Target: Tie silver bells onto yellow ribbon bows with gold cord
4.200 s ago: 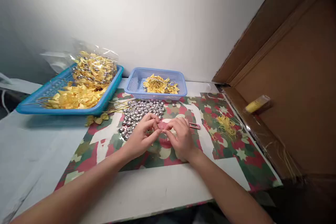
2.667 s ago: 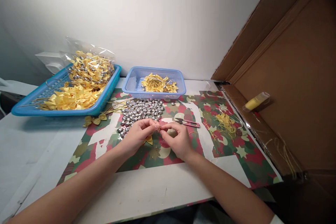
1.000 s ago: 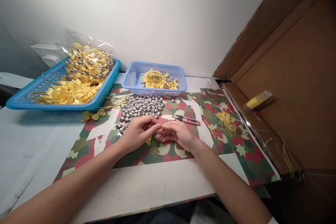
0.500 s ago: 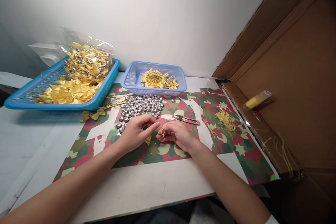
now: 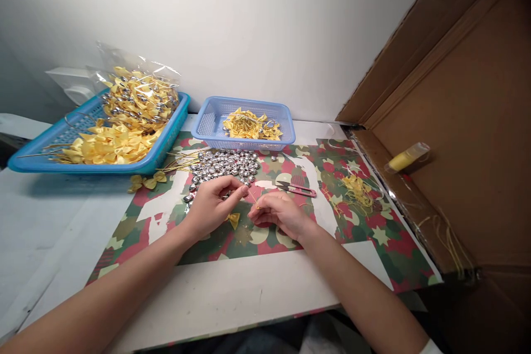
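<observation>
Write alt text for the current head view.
A thin yellow cord runs between the fingertips of the left hand and right hand, over a patterned sheet. Beyond lie silver beads and pink snips, with two blue baskets of yellow bows at the back.

We're up at the wearer's head here — facing forward and down, near enough that left hand and right hand sit mid-frame — taking in the patterned tabletop, with the white wall ahead and cardboard along the right.
</observation>
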Tool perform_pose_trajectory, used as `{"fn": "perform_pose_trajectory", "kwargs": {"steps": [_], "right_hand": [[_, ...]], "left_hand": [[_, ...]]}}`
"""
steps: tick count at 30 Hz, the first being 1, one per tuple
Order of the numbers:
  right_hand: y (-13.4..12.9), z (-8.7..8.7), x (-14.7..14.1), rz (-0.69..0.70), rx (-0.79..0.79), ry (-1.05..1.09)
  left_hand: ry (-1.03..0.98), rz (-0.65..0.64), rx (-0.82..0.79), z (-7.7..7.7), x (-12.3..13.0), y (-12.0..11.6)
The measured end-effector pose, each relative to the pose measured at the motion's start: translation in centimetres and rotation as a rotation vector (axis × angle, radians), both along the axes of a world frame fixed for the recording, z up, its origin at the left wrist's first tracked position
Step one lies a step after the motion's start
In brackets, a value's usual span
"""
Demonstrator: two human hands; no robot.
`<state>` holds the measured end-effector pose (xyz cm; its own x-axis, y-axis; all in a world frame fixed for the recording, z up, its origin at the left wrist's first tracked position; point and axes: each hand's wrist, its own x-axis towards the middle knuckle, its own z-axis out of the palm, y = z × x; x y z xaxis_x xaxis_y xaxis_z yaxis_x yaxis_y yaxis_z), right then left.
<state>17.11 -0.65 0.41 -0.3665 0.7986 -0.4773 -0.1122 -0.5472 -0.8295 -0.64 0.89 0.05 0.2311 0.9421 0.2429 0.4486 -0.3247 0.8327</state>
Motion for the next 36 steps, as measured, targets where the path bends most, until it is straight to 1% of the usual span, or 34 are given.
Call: {"fn": "perform_pose_trajectory", "kwargs": {"steps": [9, 15, 18, 23, 29, 36], "right_hand": [[0.02, -0.25, 0.01, 0.010, 0.025, -0.015], [-0.04, -0.08, 0.08, 0.008, 0.006, -0.006], [-0.11, -0.07, 0.14, -0.007, -0.016, 0.031], [-0.05, -0.18, 0.16, -0.006, -0.048, 0.079], [0.09, -0.39, 0.34, -0.005, -0.048, 0.103], [-0.06, -0.29, 0.70, 0.037, -0.001, 0.027]], "left_hand": [[0.000, 0.072, 0.024, -0.23, -0.25, 0.26], [0.022, 0.066, 0.018, -0.12, -0.27, 0.19], [0.006, 0.070, 0.022, -0.07, -0.28, 0.13], [0.003, 0.070, 0.035, -0.10, -0.36, 0.12], [-0.013, 0.086, 0.048, -0.08, -0.47, 0.17], [-0.033, 0.107, 0.043, 0.01, -0.45, 0.14]]}}
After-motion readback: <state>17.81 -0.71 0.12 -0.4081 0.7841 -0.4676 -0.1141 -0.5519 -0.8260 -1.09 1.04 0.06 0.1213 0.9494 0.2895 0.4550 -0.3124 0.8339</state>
